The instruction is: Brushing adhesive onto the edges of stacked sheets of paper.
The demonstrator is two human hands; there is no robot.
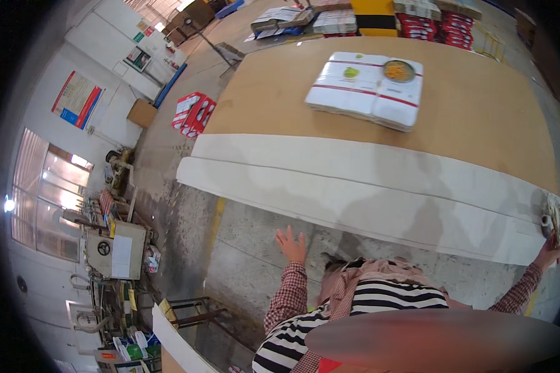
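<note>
My left hand [290, 246] is open, fingers spread, holding nothing. It hovers over the floor just short of the near edge of a long table covered in brown board [261, 93], with white strips [330, 180] along its near side. Far to the right, my right hand [549, 252] is at the table's right end, its fingers closed against a small pale object [546, 222] with a round, roll-like end. What exactly it grips is too small to make out. A stack of flat white printed cartons [361, 90] with red lines lies on the brown board, beyond both hands.
Behind the table stand stacks of flattened cartons [335, 22] and a yellow-and-black block [374, 18]. A red-and-white bundle [193, 114] sits on the floor off the table's left end. Machinery [115, 248] lines the left wall; a metal frame [196, 311] stands at lower left.
</note>
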